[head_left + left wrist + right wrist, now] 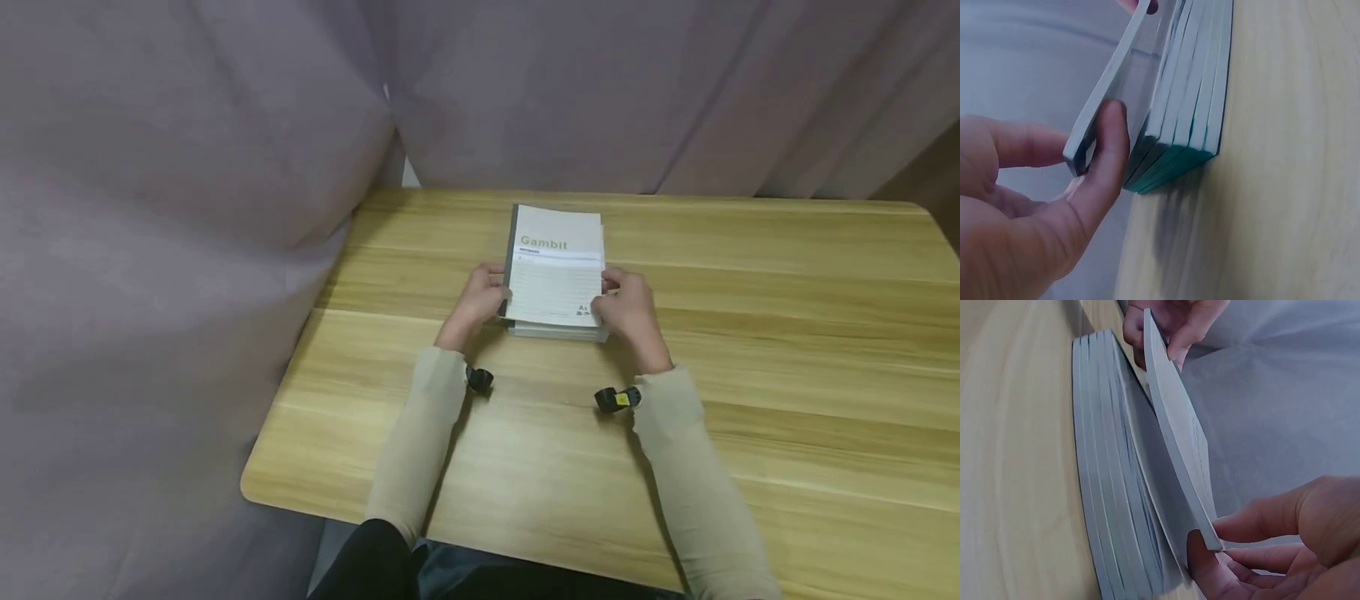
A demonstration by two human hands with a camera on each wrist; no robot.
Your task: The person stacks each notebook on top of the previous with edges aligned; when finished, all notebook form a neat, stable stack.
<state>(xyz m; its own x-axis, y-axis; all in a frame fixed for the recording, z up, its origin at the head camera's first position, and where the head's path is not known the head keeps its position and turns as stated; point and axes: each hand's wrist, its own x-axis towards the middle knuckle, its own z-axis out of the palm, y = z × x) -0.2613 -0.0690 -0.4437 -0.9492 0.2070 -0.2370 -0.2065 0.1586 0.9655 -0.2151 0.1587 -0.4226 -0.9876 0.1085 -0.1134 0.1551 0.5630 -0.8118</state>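
A white notebook (pixel 558 279) with "Gambit" on its cover and a dark spine strip is held just above a stack of similar notebooks (pixel 558 333). My left hand (pixel 477 302) pinches its spine side near the near corner. On the opposite edge, my right hand (pixel 630 310) pinches the notebook with thumb and fingers. The left wrist view shows the raised notebook tilted, with a wedge of space over the stack (pixel 1197 81). A right finger reaches under the notebook beside the stack's top cover in the right wrist view. The lower covers are mostly hidden in the head view.
The stack stands on a wood-grain table (pixel 787 333) with rounded corners. Grey-purple curtains (pixel 562 92) hang behind the table and along its left side. A small black device (pixel 480 380) sits at each wrist.
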